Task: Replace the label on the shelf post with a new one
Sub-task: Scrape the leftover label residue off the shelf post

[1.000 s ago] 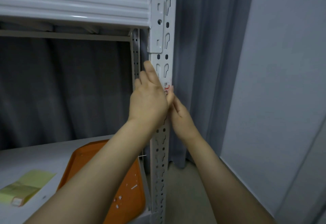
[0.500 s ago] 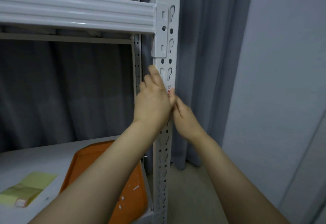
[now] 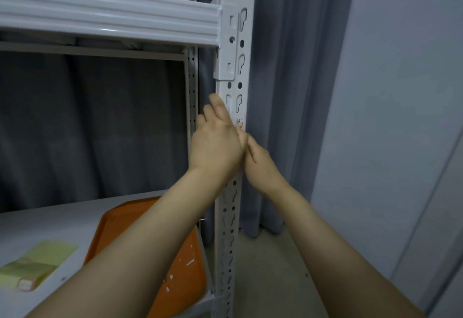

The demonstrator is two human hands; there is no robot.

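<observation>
The white perforated shelf post runs up the middle of the view. A small white label with red print sticks to its front, just above my hands. My left hand lies against the post's left side with straight fingers pointing up, beside the label. My right hand reaches in from the right and meets the post just below the label. Its fingertips are hidden behind my left hand, so its hold on the label cannot be made out.
A white shelf beam crosses the top left. On the lower shelf lie an orange tray with several white paper scraps and a yellow-green sheet. Grey curtains hang behind, and a pale wall stands at the right.
The view has shifted slightly, so the post sits a little further right. Both hands stay at the label on the post, with hardly any movement relative to it.
</observation>
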